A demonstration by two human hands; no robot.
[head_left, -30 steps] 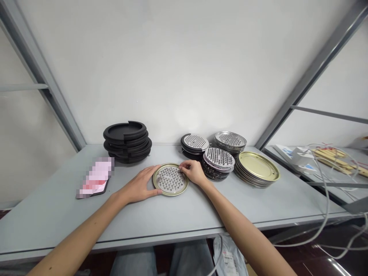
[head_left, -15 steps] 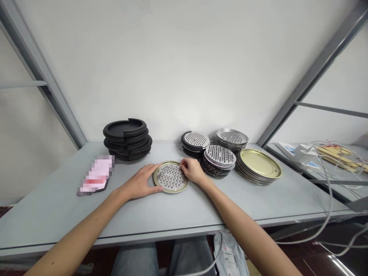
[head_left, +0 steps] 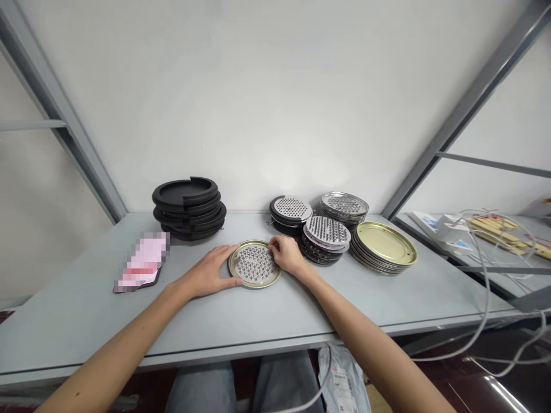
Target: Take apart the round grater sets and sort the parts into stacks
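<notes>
Dish (head_left: 260,285) with gold rim sits flat on table (head_left: 258,321), centre, near side of the stacks; grater disc (head_left: 256,263) lies inside its rim. Left hand (head_left: 209,272) grasps the dish's left rim, thumb near, fingers far. Right hand (head_left: 289,254) has fingertips bunched at the right edge; can't tell what they pinch.

Risks, my read: slack left grip, dish skids or spins under a right-hand push. Lopsided pressure on the right, disc tips up on the left. Fingertips slipping inward, nicked on raised teeth. Right knuckles swinging right, loose-disc stack gets knocked.

Counts, near to far: 1 dish, 1 disc at the hands. 1 flat pink object (head_left: 144,261) left, pixelated. 5 stacks: gold plates (head_left: 383,251) right; loose discs (head_left: 329,229) right of centre; black rings (head_left: 189,206) left; black-rimmed disc stack (head_left: 293,207) centre; silver-rimmed discs (head_left: 344,203) far right of centre. Edges blend; no reliable per-stack count.
</notes>
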